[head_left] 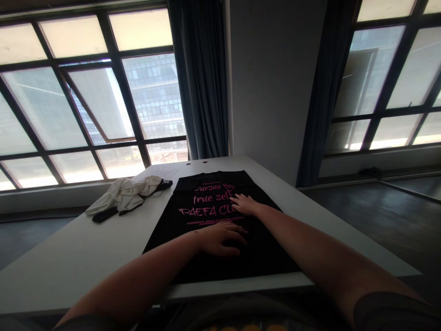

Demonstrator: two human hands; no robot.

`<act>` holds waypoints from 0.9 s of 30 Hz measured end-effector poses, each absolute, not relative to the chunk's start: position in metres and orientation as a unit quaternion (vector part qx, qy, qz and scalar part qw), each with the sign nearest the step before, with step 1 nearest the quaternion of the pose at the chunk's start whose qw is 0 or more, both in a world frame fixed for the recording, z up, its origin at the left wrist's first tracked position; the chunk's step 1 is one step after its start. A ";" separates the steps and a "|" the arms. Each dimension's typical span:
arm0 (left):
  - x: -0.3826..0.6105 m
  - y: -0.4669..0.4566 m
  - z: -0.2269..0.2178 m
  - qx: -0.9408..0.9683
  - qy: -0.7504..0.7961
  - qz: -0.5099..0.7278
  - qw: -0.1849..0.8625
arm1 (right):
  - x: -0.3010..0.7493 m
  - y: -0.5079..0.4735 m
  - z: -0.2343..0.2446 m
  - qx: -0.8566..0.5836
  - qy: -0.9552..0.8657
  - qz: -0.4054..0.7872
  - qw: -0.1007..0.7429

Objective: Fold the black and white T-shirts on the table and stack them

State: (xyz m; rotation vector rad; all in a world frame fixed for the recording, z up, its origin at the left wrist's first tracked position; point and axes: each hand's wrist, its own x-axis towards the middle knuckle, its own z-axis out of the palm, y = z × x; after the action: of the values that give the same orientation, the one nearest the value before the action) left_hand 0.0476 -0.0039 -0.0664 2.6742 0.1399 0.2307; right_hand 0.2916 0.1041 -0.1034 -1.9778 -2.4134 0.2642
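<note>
A black T-shirt point(265, 246) with pink lettering lies flat on the white table, its sides folded in to a long rectangle. My left hand point(220, 239) rests palm down on the lower middle of the shirt, below the print, with its fingers spread toward the right. Farther up, my right hand point(246, 204) lies flat over the right end of the lettering, fingers stretched out to the left. Both hands touch the cloth, and neither grips it. Part of the printed words is hidden under them.
On the white table point(113, 257), a crumpled white and black garment point(127, 195) lies left of the shirt. Two small dark round items sit at the far edge. Behind stand windows, one pane tilted open, blue curtains point(203, 82) and a grey pillar point(272, 82).
</note>
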 end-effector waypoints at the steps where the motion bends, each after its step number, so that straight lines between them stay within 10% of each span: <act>1: 0.047 -0.001 -0.066 0.958 0.045 0.100 0.266 | 0.292 0.104 -0.103 -0.632 -0.770 0.087 0.007; 11: 0.027 0.057 -0.076 0.823 0.515 0.228 0.074 | 0.270 0.094 -0.098 -0.484 -0.865 0.119 0.060; 27: -0.014 0.108 -0.092 0.734 0.659 0.162 0.026 | 0.226 0.029 -0.081 -0.339 -0.933 0.120 -0.004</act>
State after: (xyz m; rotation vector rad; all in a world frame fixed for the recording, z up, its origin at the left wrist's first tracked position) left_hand -0.0139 0.1076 -0.0919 2.2692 2.0367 0.5004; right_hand 0.2262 0.0289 -0.0810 -1.0675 -2.9397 0.3793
